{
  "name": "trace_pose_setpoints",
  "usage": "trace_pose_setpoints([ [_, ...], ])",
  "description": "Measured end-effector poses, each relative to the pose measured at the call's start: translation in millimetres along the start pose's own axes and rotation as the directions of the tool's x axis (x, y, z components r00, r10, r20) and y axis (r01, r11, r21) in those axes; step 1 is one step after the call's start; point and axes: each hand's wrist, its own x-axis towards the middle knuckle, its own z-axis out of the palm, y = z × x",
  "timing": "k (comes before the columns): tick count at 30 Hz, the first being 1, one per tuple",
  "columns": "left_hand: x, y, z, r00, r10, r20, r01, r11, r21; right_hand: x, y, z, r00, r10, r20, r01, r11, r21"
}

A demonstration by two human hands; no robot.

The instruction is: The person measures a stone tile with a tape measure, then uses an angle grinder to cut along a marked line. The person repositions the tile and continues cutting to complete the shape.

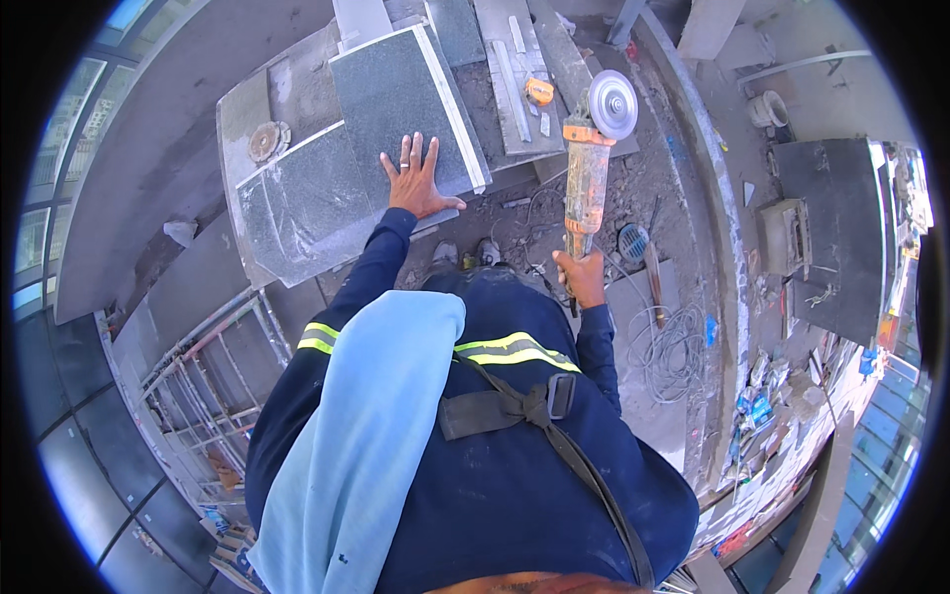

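My right hand (583, 274) is wrapped round the rear handle of an orange, dust-covered angle grinder (588, 183). The tool points away from me, and its round grey disc (614, 104) is at the far end. My left hand (420, 181) lies flat with fingers spread on a dark grey stone slab (391, 94). A pale strip (453, 114) runs along the slab's right edge. Nearer and to the left lies another dark slab (307, 198), dusted white. A loose round disc (267, 142) rests beyond it on the work board.
An orange tape measure (539, 91) lies on a board (515, 119) with narrow offcuts. Coiled cable (675, 351) and a brush-like tool (654, 282) lie on the floor at right. A metal frame (213, 361) stands at left. Rubble (772, 396) is heaped at far right.
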Motion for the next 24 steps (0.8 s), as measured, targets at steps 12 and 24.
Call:
trace_pose_setpoints([
  [12, -0.5, 25.1, -65.0, 0.967, 0.045, 0.252, 0.227, 0.308, -0.924, 39.0, -39.9, 38.9, 0.984, -0.017, 0.178, 0.038, 0.993, -0.115],
  [24, 159.2, -22.1, -116.2, 0.970, -0.150, 0.192, 0.077, -0.560, -0.825, 127.1, -182.6, 201.5, 0.869, -0.400, 0.291, 0.482, 0.817, -0.317],
])
